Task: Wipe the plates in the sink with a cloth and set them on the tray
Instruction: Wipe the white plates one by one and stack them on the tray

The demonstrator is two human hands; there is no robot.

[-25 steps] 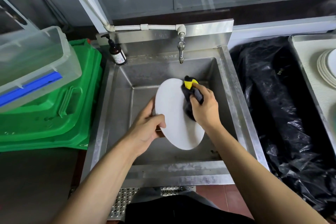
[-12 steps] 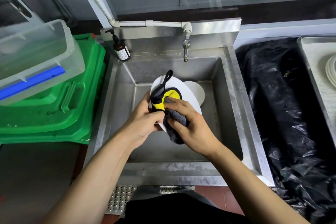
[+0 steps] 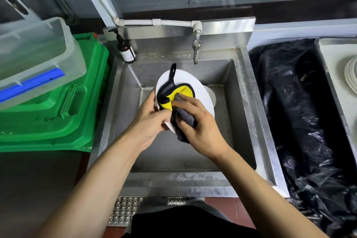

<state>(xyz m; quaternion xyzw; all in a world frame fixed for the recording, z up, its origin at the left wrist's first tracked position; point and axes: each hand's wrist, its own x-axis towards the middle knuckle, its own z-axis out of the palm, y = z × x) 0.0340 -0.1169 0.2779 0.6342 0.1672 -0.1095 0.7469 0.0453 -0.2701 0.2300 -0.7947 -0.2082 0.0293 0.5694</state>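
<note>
Wiping was underway: the left hand (image 3: 149, 120) gripped the round white plate (image 3: 201, 94), the right hand (image 3: 201, 127) pressing the yellow-and-grey cloth (image 3: 181, 92); next, the steel tray (image 3: 328, 60).

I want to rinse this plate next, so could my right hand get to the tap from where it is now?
Probably yes. The right hand presses the cloth on the plate, and the tap hangs just beyond the plate's far rim with nothing between. The hand would have to let go of the cloth first.
</note>
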